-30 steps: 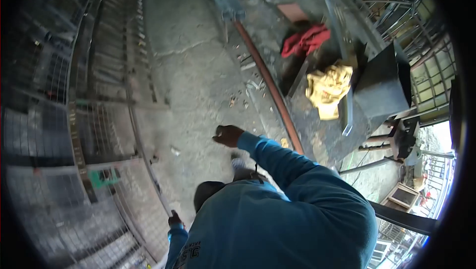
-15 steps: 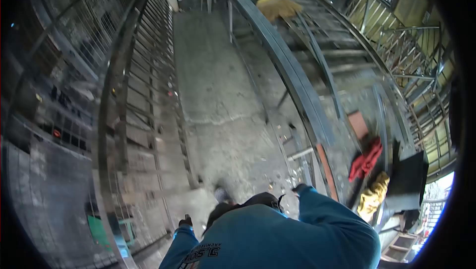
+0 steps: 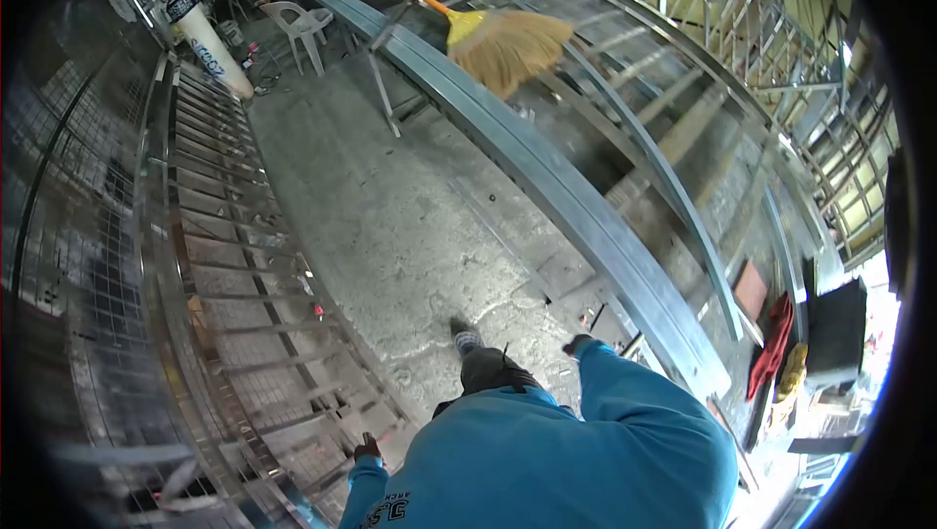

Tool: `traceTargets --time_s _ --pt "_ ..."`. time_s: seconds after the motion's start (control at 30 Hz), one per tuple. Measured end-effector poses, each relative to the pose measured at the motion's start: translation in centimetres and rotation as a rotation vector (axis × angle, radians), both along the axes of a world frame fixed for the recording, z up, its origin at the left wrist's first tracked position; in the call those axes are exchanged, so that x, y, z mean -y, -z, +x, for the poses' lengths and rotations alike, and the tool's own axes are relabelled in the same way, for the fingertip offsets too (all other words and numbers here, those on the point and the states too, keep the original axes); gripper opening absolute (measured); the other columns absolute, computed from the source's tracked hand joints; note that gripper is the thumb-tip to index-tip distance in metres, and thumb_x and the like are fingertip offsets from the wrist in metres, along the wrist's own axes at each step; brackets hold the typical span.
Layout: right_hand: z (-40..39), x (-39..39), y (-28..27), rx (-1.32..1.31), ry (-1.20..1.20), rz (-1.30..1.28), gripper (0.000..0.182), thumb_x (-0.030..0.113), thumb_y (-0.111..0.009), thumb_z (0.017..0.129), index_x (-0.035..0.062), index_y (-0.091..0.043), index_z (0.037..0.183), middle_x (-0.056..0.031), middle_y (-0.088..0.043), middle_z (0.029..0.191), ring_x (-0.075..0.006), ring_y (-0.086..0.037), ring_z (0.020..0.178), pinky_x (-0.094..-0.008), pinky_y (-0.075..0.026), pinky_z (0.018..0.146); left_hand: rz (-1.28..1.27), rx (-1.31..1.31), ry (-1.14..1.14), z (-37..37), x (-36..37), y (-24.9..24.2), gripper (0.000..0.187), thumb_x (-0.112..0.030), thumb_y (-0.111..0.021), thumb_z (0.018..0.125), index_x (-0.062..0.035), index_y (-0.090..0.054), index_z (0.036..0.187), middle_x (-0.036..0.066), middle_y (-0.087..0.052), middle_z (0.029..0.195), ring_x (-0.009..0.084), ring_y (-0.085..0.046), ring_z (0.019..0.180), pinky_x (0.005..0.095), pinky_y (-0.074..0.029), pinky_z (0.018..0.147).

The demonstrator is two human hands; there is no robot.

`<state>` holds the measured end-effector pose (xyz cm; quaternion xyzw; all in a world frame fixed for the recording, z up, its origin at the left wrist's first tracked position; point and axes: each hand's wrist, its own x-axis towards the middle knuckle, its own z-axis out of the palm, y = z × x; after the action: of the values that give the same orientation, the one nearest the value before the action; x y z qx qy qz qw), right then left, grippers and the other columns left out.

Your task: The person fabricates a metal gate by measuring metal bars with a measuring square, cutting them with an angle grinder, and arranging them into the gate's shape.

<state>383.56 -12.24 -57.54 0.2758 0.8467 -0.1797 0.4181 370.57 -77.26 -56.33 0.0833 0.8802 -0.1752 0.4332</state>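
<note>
I look down over my blue sweater (image 3: 556, 461) at a concrete floor (image 3: 410, 226). My left hand (image 3: 366, 448) hangs low beside a flat metal grille (image 3: 234, 275); it is small and dark, and I cannot tell whether it holds anything. My right hand (image 3: 576, 344) is raised in front of my sleeve, fingers curled in with nothing visible in them, close to a long steel beam (image 3: 556, 187). My shoe (image 3: 467, 339) is on the floor between the two hands.
A straw broom (image 3: 508, 41) with an orange handle lies on the steel frames at the right. A white plastic chair (image 3: 303, 26) and a white column (image 3: 210, 46) stand at the far end. Red cloth (image 3: 776, 348), yellow cloth (image 3: 791, 373) and a black metal box (image 3: 835, 334) sit at right.
My view has swung up and along the floor; the cloths and black box slid to the lower right. My right hand drew back closer to my body.
</note>
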Motion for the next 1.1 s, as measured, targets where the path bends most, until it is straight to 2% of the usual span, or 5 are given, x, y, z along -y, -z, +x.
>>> traceTargets --time_s 0.2,0.33,0.63,0.9,1.1 --pt "-34.3 1.8 -9.8 -0.382 0.007 -0.063 0.048 0.048 -0.054 0.081 0.0059 -0.062 0.101 -0.0206 -0.063 0.104 -0.0387 -0.058 0.099 -0.045 -0.045 0.087 0.112 -0.168 -0.076 -9.5 1.2 -0.2 0.086 -0.041 -0.066 0.079 -0.0136 -0.018 0.145 0.02 -0.065 0.096 0.0325 -0.067 0.078 0.0465 -0.053 0.067" --pt "-53.1 4.3 -13.0 -0.572 -0.042 -0.133 0.041 0.045 -0.055 0.083 0.0081 -0.061 0.099 -0.0198 -0.065 0.097 -0.0388 -0.06 0.093 -0.0445 -0.048 0.082 0.287 -0.092 -0.945 -20.4 -0.7 2.3 0.063 -0.055 -0.039 0.088 -0.0032 -0.055 0.12 0.027 -0.062 0.104 0.0405 -0.062 0.092 0.0514 -0.048 0.081" --pt "-67.3 1.9 -8.4 0.147 -0.627 -0.03 0.065 0.059 -0.046 0.083 0.0064 -0.058 0.119 -0.02 -0.058 0.119 -0.0358 -0.054 0.112 -0.0461 -0.04 0.096 0.385 -0.074 -0.634 -50.0 -1.9 0.2 0.074 -0.064 -0.03 0.087 -0.0033 -0.054 0.12 0.027 -0.058 0.114 0.0405 -0.058 0.103 0.0466 -0.044 0.092" --pt "-87.3 4.4 -14.0 -0.318 -0.028 0.053 0.044 0.041 -0.051 0.089 0.0023 -0.064 0.072 -0.0135 -0.067 0.068 -0.0246 -0.065 0.059 -0.038 -0.052 0.065 0.537 -0.429 -0.954 -82.1 3.2 -0.8 0.048 -0.048 -0.051 0.087 -0.0035 -0.057 0.103 0.016 -0.059 0.061 0.0268 -0.058 0.044 0.0404 -0.047 0.041" --pt "-102.9 4.7 -12.7 -0.135 -0.081 0.025 0.045 0.046 -0.055 0.084 0.0052 -0.063 0.102 -0.0164 -0.068 0.08 -0.0315 -0.066 0.076 -0.0412 -0.05 0.078 0.471 -0.197 -1.17 -97.1 0.9 -6.9 0.066 -0.056 -0.053 0.081 0.0048 -0.06 0.106 0.028 -0.063 0.098 0.0377 -0.063 0.092 0.0454 -0.049 0.082"
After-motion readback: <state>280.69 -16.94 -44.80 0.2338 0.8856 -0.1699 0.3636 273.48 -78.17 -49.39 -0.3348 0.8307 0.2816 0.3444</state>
